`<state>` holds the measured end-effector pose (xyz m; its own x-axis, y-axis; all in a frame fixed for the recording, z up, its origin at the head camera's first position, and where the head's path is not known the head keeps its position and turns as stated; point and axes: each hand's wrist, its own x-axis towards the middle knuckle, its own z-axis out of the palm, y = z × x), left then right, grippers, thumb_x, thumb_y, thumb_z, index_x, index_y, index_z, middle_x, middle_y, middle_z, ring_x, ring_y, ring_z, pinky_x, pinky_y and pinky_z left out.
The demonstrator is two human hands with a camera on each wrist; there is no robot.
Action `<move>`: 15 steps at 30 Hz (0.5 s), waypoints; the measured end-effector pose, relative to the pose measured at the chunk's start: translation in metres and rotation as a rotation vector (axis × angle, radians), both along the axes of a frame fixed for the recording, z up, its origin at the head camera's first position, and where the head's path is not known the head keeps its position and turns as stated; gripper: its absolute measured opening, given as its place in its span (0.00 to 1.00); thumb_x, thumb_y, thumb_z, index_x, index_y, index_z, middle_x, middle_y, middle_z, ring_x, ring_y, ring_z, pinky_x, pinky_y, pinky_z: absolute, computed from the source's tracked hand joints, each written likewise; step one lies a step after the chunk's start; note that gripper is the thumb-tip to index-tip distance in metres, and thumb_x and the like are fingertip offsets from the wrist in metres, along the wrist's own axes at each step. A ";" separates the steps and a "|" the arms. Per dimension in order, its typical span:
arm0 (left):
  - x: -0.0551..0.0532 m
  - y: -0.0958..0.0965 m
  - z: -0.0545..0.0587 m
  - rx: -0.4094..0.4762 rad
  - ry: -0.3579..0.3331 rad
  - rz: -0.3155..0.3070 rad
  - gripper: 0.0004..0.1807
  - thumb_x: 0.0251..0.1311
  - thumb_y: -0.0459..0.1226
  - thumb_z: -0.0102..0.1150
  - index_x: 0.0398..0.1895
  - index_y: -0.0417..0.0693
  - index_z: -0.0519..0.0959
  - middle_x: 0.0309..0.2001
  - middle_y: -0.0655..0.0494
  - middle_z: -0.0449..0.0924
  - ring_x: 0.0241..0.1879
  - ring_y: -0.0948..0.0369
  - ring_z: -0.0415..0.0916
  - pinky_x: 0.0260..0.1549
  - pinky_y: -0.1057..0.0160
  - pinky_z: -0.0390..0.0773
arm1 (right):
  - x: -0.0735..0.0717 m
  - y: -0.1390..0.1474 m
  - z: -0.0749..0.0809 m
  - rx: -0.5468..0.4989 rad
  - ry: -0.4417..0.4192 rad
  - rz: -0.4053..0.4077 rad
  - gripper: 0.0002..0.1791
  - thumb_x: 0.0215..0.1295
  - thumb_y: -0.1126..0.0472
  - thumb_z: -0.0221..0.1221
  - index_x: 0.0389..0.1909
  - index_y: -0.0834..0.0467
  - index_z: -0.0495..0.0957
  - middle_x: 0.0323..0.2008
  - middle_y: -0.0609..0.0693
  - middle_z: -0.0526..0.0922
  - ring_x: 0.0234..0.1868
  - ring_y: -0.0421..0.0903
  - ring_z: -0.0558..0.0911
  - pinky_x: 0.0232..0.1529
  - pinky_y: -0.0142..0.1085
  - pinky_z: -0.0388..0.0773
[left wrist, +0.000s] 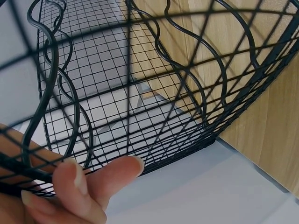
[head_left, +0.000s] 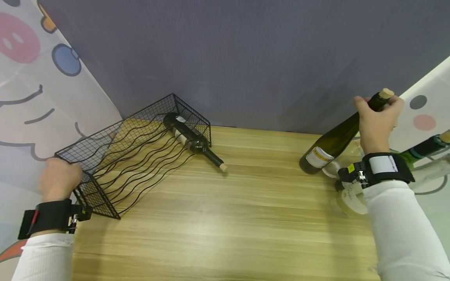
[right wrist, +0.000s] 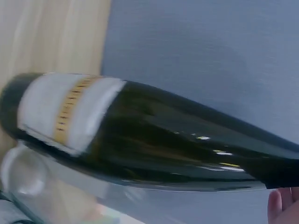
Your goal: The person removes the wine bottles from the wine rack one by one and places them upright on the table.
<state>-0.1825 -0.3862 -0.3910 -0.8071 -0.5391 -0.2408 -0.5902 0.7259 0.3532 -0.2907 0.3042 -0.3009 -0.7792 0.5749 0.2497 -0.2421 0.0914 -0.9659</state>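
My left hand grips the near left corner of a black wire wine rack; in the left wrist view its fingers curl round the rack's edge wire. One dark wine bottle lies in the rack's far right end, its corked neck pointing out over the table. At the right, my right hand holds a green wine bottle by the neck, just below the cork. This bottle leans with its base toward the lower left, and its white label with a yellow band shows in the right wrist view.
Beside the right forearm are a clear bottle with a pale label, a white cup-like thing and another green corked bottle. A grey panel rises behind the wooden table, with cartoon-printed sheets at the sides.
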 end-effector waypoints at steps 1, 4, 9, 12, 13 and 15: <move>0.000 0.000 0.000 0.000 0.000 0.001 0.34 0.65 0.39 0.35 0.58 0.09 0.54 0.42 0.18 0.66 0.37 0.31 0.72 0.26 0.45 0.71 | 0.001 -0.001 0.005 0.041 0.018 -0.016 0.30 0.56 0.63 0.66 0.55 0.49 0.59 0.43 0.43 0.68 0.44 0.35 0.69 0.46 0.25 0.63; -0.001 0.000 0.000 0.001 -0.006 0.005 0.34 0.65 0.39 0.34 0.59 0.09 0.54 0.45 0.16 0.66 0.41 0.28 0.71 0.28 0.43 0.72 | 0.002 -0.005 0.016 0.248 0.058 -0.120 0.34 0.57 0.60 0.64 0.60 0.50 0.56 0.47 0.40 0.61 0.50 0.32 0.63 0.51 0.24 0.58; -0.002 0.000 -0.002 -0.003 -0.022 -0.004 0.36 0.65 0.39 0.33 0.61 0.07 0.50 0.49 0.12 0.63 0.45 0.24 0.69 0.32 0.39 0.72 | 0.001 -0.011 0.019 0.643 0.100 -0.316 0.36 0.56 0.50 0.62 0.63 0.51 0.57 0.59 0.38 0.57 0.62 0.29 0.53 0.65 0.31 0.41; 0.000 0.000 -0.003 0.000 -0.023 -0.011 0.37 0.65 0.39 0.33 0.61 0.07 0.49 0.48 0.12 0.63 0.44 0.24 0.69 0.32 0.39 0.72 | -0.002 -0.019 0.018 0.809 0.149 -0.324 0.35 0.56 0.48 0.62 0.62 0.51 0.60 0.63 0.40 0.58 0.68 0.34 0.52 0.67 0.39 0.36; 0.000 0.000 -0.003 0.001 -0.024 -0.014 0.37 0.65 0.39 0.34 0.61 0.07 0.49 0.47 0.12 0.63 0.43 0.24 0.69 0.31 0.39 0.72 | -0.004 -0.024 0.017 0.849 0.167 -0.318 0.34 0.56 0.47 0.62 0.61 0.50 0.61 0.63 0.41 0.58 0.69 0.36 0.52 0.67 0.40 0.35; 0.001 -0.001 -0.003 0.005 -0.022 -0.015 0.37 0.66 0.40 0.34 0.61 0.07 0.49 0.47 0.12 0.63 0.43 0.24 0.69 0.32 0.39 0.72 | -0.007 -0.033 0.017 0.910 0.201 -0.300 0.32 0.55 0.47 0.62 0.60 0.50 0.62 0.64 0.42 0.59 0.71 0.41 0.53 0.68 0.40 0.35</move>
<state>-0.1814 -0.3869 -0.3945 -0.8095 -0.5258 -0.2614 -0.5871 0.7328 0.3440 -0.2977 0.2708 -0.2840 -0.5260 0.2644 0.8083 -0.2395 0.8659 -0.4392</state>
